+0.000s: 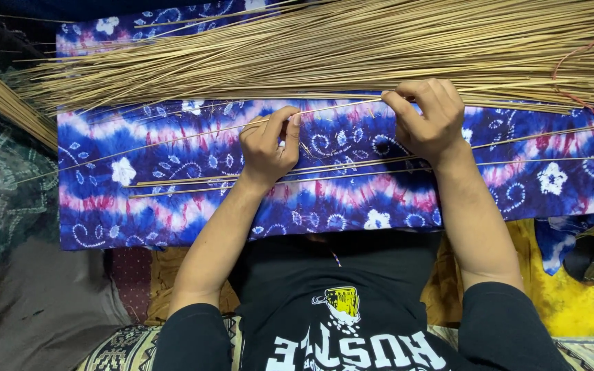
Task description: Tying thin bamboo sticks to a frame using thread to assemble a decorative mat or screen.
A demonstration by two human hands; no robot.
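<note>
Sticks of thin, straw-coloured fibre lie in a broad sheaf point(352, 51) across the top of the head view, fanned out over a blue, white and pink patterned cloth point(173, 199) that covers the person's lap. One single stick point(338, 106) runs slanting between both hands. The left hand point(267, 145) is closed on it with thumb and forefinger pinched together near the stick's middle, the other fingers curled in. The right hand point(426, 118) is closed too, fingers bent over the same stick close to the edge of the sheaf.

A few more loose sticks point(194, 182) lie nearly flat on the cloth just below the hands, some passing under the left wrist. At the far left another bundle point(1, 96) slants off the edge of the picture. A yellow cloth point(572, 295) shows at the lower right, and a grey and green fabric point(8, 227) at the left.

Judging by how fine and long they are, the sticks should be very light, springy and easy to snap if bent sharply. A light pinch at two places well apart, as here, looks the safest hold; gripped at one end only, a stick would likely droop and whip about.
</note>
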